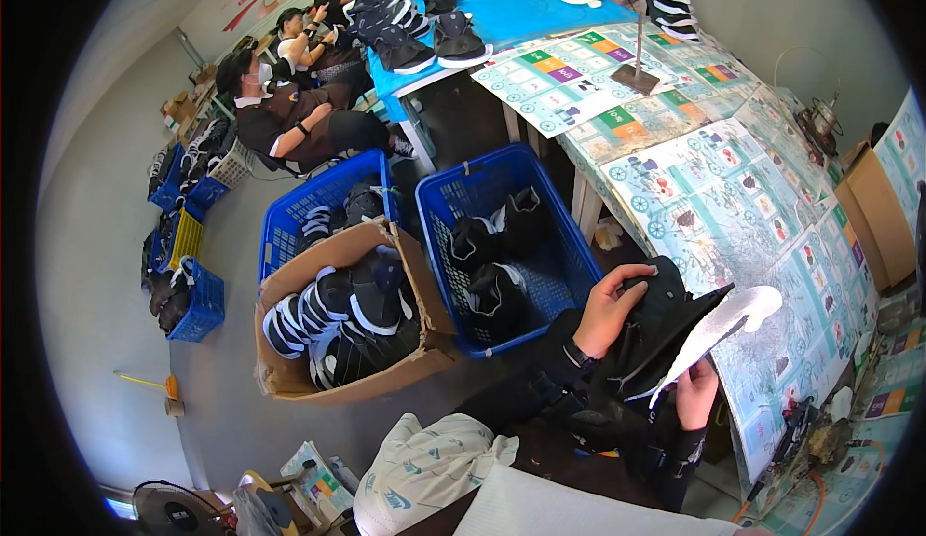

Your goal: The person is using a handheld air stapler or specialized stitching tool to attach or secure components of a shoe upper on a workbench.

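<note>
A black shoe (644,341) with a white sole (719,329) is held up in front of me, tilted, at the edge of the paper-covered table. My left hand (610,312) pinches the black upper at its top end, thumb and fingers closed on it. Lower down, my right hand (695,396) grips the shoe by its underside, and part of those fingers is hidden behind the white sole. Left of my hands stands a blue basket (564,218) with a few black shoes (497,295) in it.
An open cardboard box (424,295) of black-and-white shoes stands beside another blue basket (323,181). The table (714,184) has printed sheets over it; a blue-topped table (506,5) bears shoe stacks. Co-workers (299,121) sit at far left. Tools (796,439) lie lower right.
</note>
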The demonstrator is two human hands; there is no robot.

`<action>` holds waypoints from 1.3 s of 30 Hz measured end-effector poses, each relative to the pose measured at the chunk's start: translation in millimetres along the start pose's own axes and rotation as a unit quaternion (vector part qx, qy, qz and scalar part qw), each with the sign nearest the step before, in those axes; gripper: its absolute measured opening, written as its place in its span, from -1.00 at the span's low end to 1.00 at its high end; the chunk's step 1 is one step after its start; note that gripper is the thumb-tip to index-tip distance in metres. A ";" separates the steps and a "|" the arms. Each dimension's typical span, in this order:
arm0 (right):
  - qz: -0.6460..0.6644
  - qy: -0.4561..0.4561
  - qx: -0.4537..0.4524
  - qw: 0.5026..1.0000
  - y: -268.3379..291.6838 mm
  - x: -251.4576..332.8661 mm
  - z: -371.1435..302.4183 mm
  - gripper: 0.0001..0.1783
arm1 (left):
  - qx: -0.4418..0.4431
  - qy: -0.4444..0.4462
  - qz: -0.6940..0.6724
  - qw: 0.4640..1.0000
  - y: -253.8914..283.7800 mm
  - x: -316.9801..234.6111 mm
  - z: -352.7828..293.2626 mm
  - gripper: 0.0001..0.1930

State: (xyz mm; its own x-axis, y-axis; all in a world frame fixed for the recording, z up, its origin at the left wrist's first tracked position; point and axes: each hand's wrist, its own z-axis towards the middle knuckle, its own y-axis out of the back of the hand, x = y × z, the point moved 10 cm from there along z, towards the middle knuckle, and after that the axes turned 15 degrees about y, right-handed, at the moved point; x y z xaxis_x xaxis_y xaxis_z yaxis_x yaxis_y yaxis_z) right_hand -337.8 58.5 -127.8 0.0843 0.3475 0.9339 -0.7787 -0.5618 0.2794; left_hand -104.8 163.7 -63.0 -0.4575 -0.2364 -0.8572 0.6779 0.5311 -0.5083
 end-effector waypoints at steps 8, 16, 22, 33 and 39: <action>0.003 -0.004 -0.004 1.000 -1.7 3.2 -2.9 -0.69 | -0.008 0.026 -0.013 1.000 5.9 5.3 -3.4 -0.74; -0.013 0.013 0.005 1.000 -5.1 21.2 -4.3 -0.72 | -0.011 0.026 -0.014 1.000 10.0 5.9 -6.0 -0.74; -0.012 0.020 -0.002 1.000 -8.2 23.3 -6.1 -0.63 | -0.010 0.019 -0.013 1.000 13.7 4.5 -8.8 -0.74; -0.013 0.002 0.008 1.000 -12.0 22.0 -11.9 -0.63 | -0.030 -0.007 0.023 0.999 23.0 2.8 -13.2 -0.74; -0.006 0.009 0.006 1.000 -14.0 18.7 -13.0 -0.64 | -0.021 0.019 -0.004 1.000 26.2 11.1 -11.3 -0.74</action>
State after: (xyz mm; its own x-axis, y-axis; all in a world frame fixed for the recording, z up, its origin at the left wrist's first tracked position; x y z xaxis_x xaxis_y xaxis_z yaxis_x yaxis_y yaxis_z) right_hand -333.4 82.6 -117.2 0.0831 0.3679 0.9261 -0.7705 -0.5656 0.2939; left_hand -98.6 184.1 -84.9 -0.4851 -0.2111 -0.8486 0.6495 0.5627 -0.5114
